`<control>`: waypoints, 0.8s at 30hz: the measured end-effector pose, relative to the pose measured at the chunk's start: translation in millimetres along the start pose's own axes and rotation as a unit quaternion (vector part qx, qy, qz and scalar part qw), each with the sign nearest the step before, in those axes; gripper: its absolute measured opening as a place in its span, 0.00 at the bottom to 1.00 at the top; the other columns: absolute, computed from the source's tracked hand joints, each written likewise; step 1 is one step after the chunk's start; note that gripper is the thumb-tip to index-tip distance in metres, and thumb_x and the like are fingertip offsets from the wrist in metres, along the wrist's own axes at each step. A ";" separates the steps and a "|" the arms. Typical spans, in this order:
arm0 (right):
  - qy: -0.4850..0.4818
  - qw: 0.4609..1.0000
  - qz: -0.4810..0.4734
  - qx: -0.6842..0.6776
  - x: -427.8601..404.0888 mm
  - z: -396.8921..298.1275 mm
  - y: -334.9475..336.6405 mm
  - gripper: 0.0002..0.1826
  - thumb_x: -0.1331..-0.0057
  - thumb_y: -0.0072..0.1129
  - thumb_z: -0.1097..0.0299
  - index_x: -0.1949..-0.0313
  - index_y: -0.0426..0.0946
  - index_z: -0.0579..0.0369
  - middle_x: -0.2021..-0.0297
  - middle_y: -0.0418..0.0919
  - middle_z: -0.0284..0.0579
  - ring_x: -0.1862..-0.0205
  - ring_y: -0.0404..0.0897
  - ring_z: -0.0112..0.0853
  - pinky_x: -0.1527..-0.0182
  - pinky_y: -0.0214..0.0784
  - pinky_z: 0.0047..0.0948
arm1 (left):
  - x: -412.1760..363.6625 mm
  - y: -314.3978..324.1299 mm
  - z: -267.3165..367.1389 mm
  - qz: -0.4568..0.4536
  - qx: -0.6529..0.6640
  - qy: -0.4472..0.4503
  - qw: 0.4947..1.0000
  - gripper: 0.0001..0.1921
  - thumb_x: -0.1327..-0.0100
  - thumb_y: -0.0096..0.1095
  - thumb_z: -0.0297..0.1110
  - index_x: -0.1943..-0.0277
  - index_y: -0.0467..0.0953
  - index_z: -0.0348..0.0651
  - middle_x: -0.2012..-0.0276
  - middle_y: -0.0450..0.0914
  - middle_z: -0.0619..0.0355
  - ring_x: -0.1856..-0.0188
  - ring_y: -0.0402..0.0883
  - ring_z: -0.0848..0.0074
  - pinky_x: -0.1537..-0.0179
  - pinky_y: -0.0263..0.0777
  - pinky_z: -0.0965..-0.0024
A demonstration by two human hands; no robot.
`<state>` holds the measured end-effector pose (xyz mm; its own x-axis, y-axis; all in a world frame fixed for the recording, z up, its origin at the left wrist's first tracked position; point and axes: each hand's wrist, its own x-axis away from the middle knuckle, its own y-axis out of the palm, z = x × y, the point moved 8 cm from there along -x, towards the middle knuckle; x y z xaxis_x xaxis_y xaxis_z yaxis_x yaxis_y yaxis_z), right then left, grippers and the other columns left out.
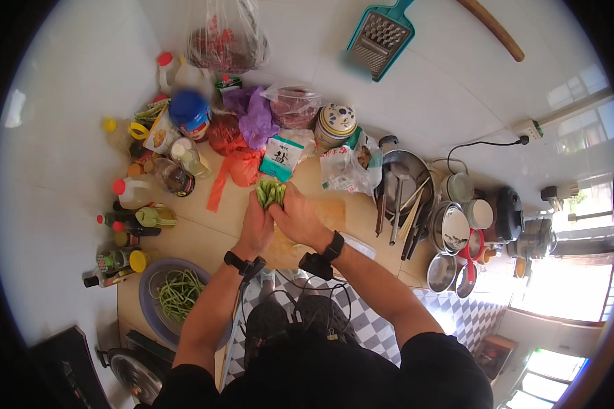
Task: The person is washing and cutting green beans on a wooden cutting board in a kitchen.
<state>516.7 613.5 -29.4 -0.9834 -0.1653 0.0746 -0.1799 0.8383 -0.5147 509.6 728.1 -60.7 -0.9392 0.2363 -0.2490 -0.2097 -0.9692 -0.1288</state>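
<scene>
Between them, my left hand [258, 225] and my right hand [298, 214] grip a bundle of green beans [270, 194]. Their cut or broken ends point up and away from me. Both thumbs press close to the bundle, and its lower part is hidden by my fingers. Below my hands lies a wooden cutting board [329, 214] on the tan countertop. To the left, a purple basin [147, 301] holds a colander with a heap of long green beans [179, 294].
Bottles [171, 176] crowd the left wall. Beyond my hands lie a salt packet [281, 156], a red plastic bag [245, 166] and a lidded ceramic jar [336, 125]. At right stand a wok [401, 158] holding utensils, and stacked metal bowls [447, 227]. A grater [381, 41] hangs above.
</scene>
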 end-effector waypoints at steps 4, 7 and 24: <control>-0.006 0.996 0.054 -0.065 -0.7 22.7 14.7 0.22 0.31 0.53 0.69 0.41 0.68 0.70 0.53 0.77 0.70 0.49 0.79 0.64 0.49 0.74 0.53 | 3.3 0.6 -13.2 -0.017 0.096 -0.099 0.990 0.22 0.27 0.41 0.25 0.32 0.61 0.34 0.46 0.77 0.47 0.49 0.80 0.66 0.47 0.73 0.66; -0.088 0.987 0.106 -0.089 -3.9 27.8 23.3 0.21 0.29 0.49 0.71 0.40 0.68 0.67 0.54 0.77 0.68 0.49 0.79 0.63 0.49 0.74 0.52 | -1.6 -0.3 -14.9 0.018 0.113 -0.016 0.993 0.24 0.29 0.43 0.26 0.31 0.60 0.34 0.50 0.79 0.49 0.52 0.81 0.69 0.51 0.75 0.69; 0.008 0.971 -0.090 -0.221 -1.8 47.4 15.1 0.22 0.27 0.53 0.58 0.43 0.78 0.61 0.44 0.74 0.64 0.51 0.81 0.56 0.50 0.77 0.51 | -23.2 -48.0 -28.7 -0.019 -0.244 -0.053 0.968 0.22 0.36 0.62 0.33 0.42 0.66 0.35 0.63 0.84 0.39 0.60 0.84 0.40 0.62 0.75 0.43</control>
<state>516.8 601.8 -77.8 -0.9347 -0.3253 0.1436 -0.3381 0.9381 -0.0757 549.2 771.1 -76.3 -0.9614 0.2373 -0.1395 -0.1148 -0.8063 -0.5803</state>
